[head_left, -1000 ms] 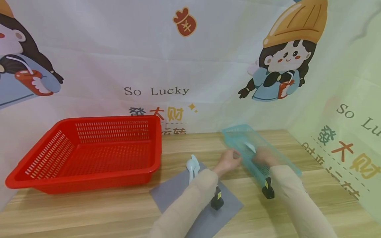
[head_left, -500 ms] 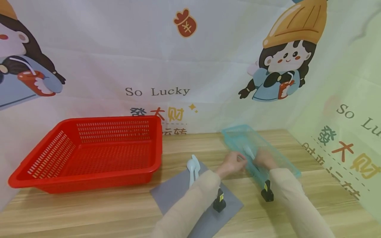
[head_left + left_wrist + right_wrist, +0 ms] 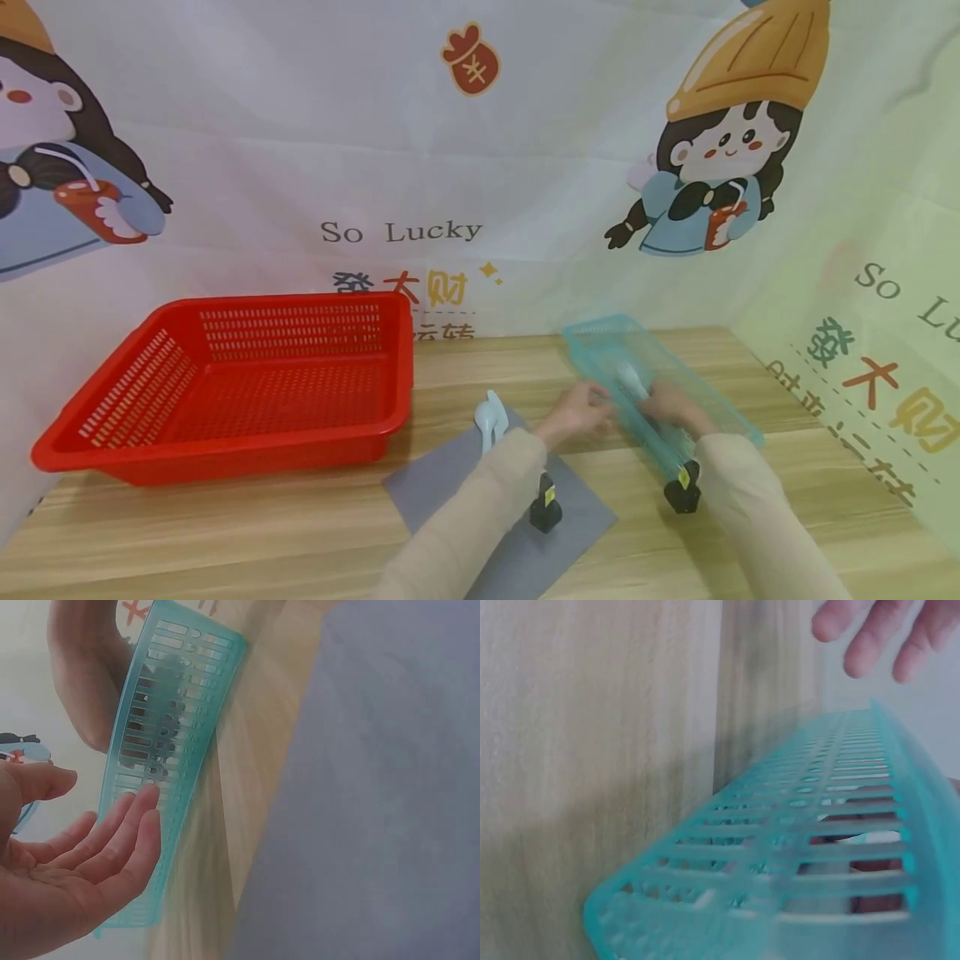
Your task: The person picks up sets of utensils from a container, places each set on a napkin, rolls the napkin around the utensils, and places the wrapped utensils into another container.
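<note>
In the head view, my right hand point(image 3: 672, 406) reaches into the narrow turquoise basket point(image 3: 716, 400) and pinches a pale plastic fork point(image 3: 632, 377), its head blurred and pointing away from me. Through the slats in the right wrist view, part of my fingers and a bit of white plastic show. Just left of the basket hovers my left hand point(image 3: 576, 412); its fingers are loosely spread and hold nothing in the left wrist view. A pale plastic spoon point(image 3: 485, 418) and a knife point(image 3: 496, 410) lie side by side on a grey cloth point(image 3: 435, 475), their lower ends hidden by my left sleeve.
A large red basket point(image 3: 300, 442) stands on the left of the wooden table point(image 3: 247, 533). Behind the table hangs a white printed sheet point(image 3: 555, 167), which continues along the right side.
My right hand stays inside the turquoise basket while the fork in it shifts and tilts slightly. My left hand came closer to the basket, then drew back a little, and its fingers loosened.
</note>
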A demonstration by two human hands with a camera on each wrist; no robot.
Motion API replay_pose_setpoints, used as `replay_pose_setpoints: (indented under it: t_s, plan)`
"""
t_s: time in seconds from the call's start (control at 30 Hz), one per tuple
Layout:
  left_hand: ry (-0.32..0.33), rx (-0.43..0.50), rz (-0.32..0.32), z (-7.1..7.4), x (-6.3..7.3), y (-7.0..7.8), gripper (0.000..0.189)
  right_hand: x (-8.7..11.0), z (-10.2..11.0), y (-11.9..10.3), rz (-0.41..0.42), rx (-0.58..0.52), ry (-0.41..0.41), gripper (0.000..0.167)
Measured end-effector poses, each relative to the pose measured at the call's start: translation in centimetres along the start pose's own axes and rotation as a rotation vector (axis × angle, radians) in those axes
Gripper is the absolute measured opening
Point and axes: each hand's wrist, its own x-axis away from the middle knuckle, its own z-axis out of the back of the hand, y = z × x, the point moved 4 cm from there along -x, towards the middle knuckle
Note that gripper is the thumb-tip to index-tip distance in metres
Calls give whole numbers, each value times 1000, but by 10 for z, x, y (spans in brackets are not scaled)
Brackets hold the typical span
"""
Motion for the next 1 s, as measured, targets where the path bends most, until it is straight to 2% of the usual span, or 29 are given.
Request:
replay_pose_setpoints:
  t_s: [0.2, 0.3, 0.43, 0.6, 0.73, 0.83, 1.0]
  plan:
    - [9, 32, 19, 6, 2, -4, 27, 2, 5, -8, 43, -35, 46, 30]
    - [6, 56, 21, 9, 3, -5, 26, 5, 9, -13, 32, -68, 74, 28]
    - [5, 83, 15, 14, 4, -3, 25, 8, 15, -20, 15, -177, 101, 23]
    - [16, 119, 10, 21, 5, 0, 26, 12, 17, -32, 9, -280, 119, 31]
    - [28, 126, 12, 26, 8, 3, 28, 16, 14, -50, 56, -380, 119, 38]
    - [30, 128, 18, 30, 12, 5, 33, 18, 7, -64, 93, -415, 122, 41]
    - [14, 176, 34, 37, 20, 5, 43, 20, -6, -82, 120, -381, 171, 38]
